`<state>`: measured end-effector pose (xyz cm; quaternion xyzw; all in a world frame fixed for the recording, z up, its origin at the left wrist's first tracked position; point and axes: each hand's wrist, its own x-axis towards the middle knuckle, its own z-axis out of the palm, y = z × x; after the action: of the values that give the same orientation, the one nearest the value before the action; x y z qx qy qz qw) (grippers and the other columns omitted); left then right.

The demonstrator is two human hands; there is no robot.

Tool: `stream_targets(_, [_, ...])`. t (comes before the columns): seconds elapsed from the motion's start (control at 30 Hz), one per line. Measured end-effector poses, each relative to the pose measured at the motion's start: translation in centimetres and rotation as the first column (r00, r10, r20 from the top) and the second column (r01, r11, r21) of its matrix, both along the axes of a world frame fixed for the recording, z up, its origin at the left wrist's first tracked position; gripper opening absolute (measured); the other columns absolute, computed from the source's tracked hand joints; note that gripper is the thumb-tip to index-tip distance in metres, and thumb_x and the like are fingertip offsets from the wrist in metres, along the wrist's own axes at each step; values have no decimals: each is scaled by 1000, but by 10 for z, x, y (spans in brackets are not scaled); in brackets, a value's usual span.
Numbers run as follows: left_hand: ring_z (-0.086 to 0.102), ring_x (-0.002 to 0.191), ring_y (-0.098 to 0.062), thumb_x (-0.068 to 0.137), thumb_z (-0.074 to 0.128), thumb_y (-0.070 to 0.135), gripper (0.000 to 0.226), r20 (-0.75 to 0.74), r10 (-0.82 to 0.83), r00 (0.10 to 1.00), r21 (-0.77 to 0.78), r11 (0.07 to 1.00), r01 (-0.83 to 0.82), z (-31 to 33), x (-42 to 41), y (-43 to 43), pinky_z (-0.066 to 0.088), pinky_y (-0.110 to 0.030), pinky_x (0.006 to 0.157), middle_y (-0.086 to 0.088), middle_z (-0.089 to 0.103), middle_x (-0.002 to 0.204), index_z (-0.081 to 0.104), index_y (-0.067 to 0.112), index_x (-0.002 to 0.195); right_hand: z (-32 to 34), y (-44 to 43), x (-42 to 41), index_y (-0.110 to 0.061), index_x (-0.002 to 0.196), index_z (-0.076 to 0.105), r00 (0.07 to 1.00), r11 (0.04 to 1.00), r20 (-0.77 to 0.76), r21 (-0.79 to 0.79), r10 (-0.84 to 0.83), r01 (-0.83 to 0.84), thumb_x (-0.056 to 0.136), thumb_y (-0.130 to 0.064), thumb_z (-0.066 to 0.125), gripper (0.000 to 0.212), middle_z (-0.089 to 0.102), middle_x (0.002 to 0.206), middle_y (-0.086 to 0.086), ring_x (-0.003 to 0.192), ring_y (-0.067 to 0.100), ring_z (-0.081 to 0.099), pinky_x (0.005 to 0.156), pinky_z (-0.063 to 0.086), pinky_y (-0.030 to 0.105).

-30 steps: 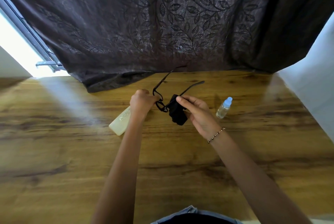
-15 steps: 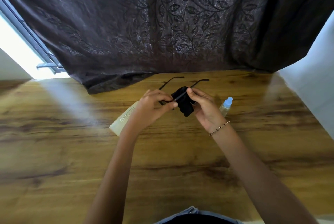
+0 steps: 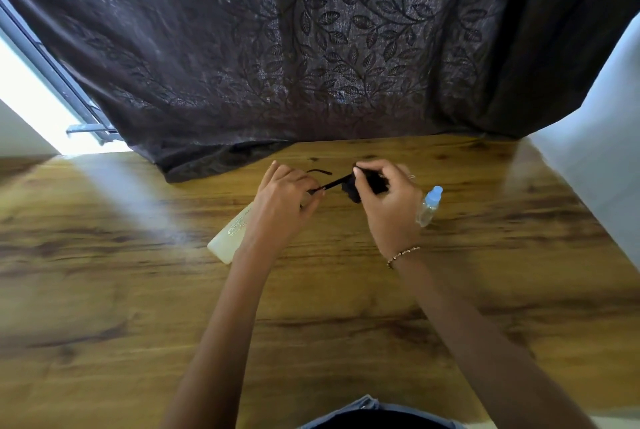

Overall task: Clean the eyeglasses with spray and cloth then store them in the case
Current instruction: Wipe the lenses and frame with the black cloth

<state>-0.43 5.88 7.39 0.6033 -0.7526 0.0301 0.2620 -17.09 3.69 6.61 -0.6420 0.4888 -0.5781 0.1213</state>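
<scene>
left hand (image 3: 280,203): fingers curled, pinching a temple arm of the eyeglasses (image 3: 330,183), held above the bench (image 3: 311,307). right hand (image 3: 388,207): gripping black cloth (image 3: 353,191) bunched over the frame. cream case (image 3: 228,238) on bench beneath left wrist, contents not visible. spray bottle (image 3: 429,207) just beside right hand.

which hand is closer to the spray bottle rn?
Right. The right hand, gripping the black cloth, is directly beside the spray bottle, on its left in view. The left hand is farther left, past the cloth, pinching the eyeglasses by one temple.
</scene>
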Motion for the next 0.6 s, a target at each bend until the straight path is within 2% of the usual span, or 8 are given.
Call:
stream_targets(0.07, [56, 97, -21, 87, 66, 28, 16, -10, -17, 1000, -27, 1000, 16, 0, -3, 0, 27, -48, 114, 3, 70, 91, 73, 15, 92, 2, 3, 6, -8, 88, 73, 982, 989, -180, -130, 53, -77, 82, -10, 73, 6, 71, 84, -6, 81, 9, 63, 67, 51, 20])
stream_targets(0.13, [55, 98, -21, 85, 68, 24, 12, -17, -25, 1000, -51, 998, 24, 1, -5, 1, 21, -50, 116, 4, 69, 89, 73, 15, 91, -1, 7, 11, -5, 92, 73, 947, 973, -298, -154, 121, -172, 82, -8, 72, 10, 72, 86, -1, 79, 13, 64, 65, 54, 27])
stream_targets(0.2, [55, 99, -21, 84, 67, 19, 11, -22, -22, 1000, -64, 998, 20, 2, -3, 3, 18, -51, 116, 3, 68, 88, 72, 14, 93, -3, 11, 14, -3, 102, 72, 932, 962, -293, -102, 214, -253, 86, -11, 65, 19, 71, 92, 3, 83, 15, 64, 68, 55, 31])
stream_targets(0.3, [56, 98, -22, 86, 66, 15, 11, -28, -1, 1000, -81, 997, -1, 4, 2, 6, 17, -51, 117, 3, 68, 90, 71, 14, 95, -4, 12, 13, -4, 118, 66, 878, 936, -347, -2, 330, -353, 85, -12, 50, 37, 69, 114, 4, 106, 17, 59, 83, 52, 39])
stream_targets(0.4, [57, 97, -24, 86, 66, 14, 14, -20, -9, 1000, -99, 995, 7, 6, 3, 8, 16, -50, 117, 1, 69, 92, 72, 12, 98, -5, 7, 10, -7, 121, 65, 805, 948, -549, -64, 226, -310, 87, -5, 59, 34, 68, 117, 0, 107, 20, 60, 82, 50, 44])
stream_targets(0.6, [56, 97, -22, 88, 65, 16, 12, -7, -79, 997, -151, 986, 77, 8, 3, 11, 18, -51, 117, 2, 70, 92, 73, 12, 96, -2, -4, 7, -8, 102, 70, 787, 946, -606, -176, 115, -274, 82, 4, 68, 23, 72, 92, -1, 83, 23, 59, 74, 50, 38])
